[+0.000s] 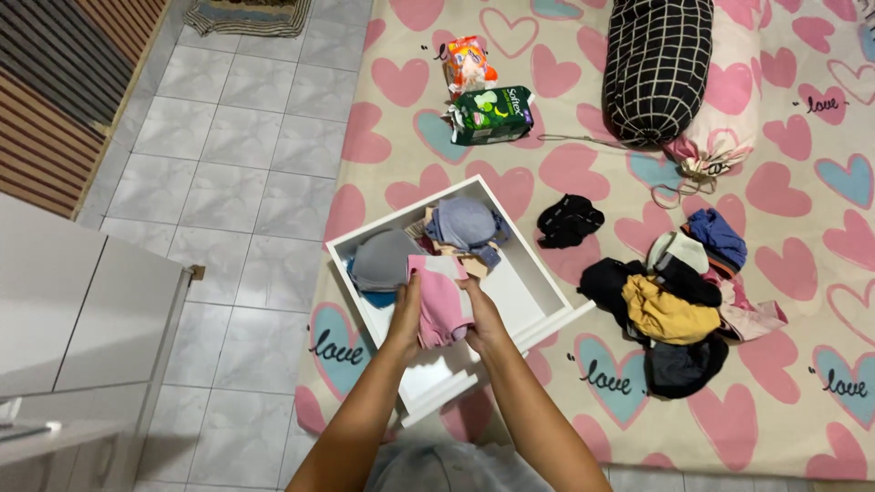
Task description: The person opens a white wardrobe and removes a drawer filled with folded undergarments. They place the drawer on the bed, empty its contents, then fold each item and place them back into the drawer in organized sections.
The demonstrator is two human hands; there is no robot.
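We are looking down at a mattress covered in a cream sheet with pink and blue hearts, laid on a grey tiled floor. On it, at its left edge, sits a white drawer pulled free of its cabinet, one corner reaching toward the tiles. Because the mattress is soft, we judge the drawer could tip or slide off that edge if we lean on its near rim.

To the right lies a loose pile of clothes in black, mustard, blue and white, with a small black garment apart from it. A dark checked bolster lies at the top, near two soft packets.

Inside the drawer, grey and blue folded items fill the far end, closely packed; pushing another piece in could rumple them.

Smallest, the pink garment is held over the drawer's middle. Our left hand and right hand are both closed on it, pinching its sides. The cloth is limp, so its fold could fall open if either grip slackens.
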